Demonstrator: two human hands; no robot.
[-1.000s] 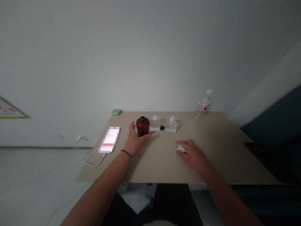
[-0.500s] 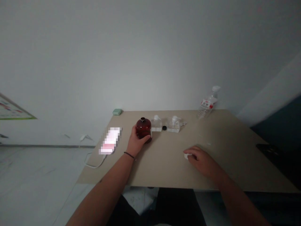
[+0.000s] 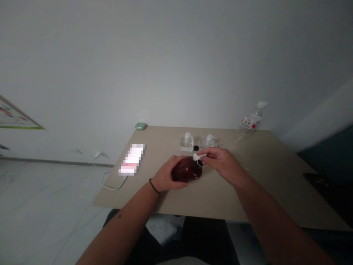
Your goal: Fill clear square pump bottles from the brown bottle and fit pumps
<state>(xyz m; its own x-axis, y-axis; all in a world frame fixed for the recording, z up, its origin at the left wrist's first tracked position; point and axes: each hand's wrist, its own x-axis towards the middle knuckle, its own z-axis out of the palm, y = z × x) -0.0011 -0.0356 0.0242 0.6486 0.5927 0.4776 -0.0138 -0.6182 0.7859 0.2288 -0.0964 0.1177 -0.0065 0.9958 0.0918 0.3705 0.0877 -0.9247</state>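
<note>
A dark red-brown bottle [image 3: 186, 170] is tilted over, its uncapped neck pointing right. My left hand [image 3: 169, 173] is wrapped round its body from the left. Pinched in the fingers of my right hand [image 3: 219, 161] is a crumpled white tissue [image 3: 198, 157], held right at the bottle's mouth; whether it touches the rim I cannot tell. Behind the bottle a small black cap [image 3: 196, 148] lies on the table, between two clear square pump bottles, one on the left [image 3: 186, 142] and one on the right [image 3: 210, 141].
A tall clear plastic bottle [image 3: 249, 123] with a label stands at the back right. On the left lies a lit phone [image 3: 132, 159] with a white cable [image 3: 116, 187]. A small green case [image 3: 140, 126] sits at the table's back left corner, by the wall.
The red-brown bottle has gone from upright to tilted, and moved right and nearer with my left hand. My right hand has lifted off the table and brought the tissue to the bottle's mouth.
</note>
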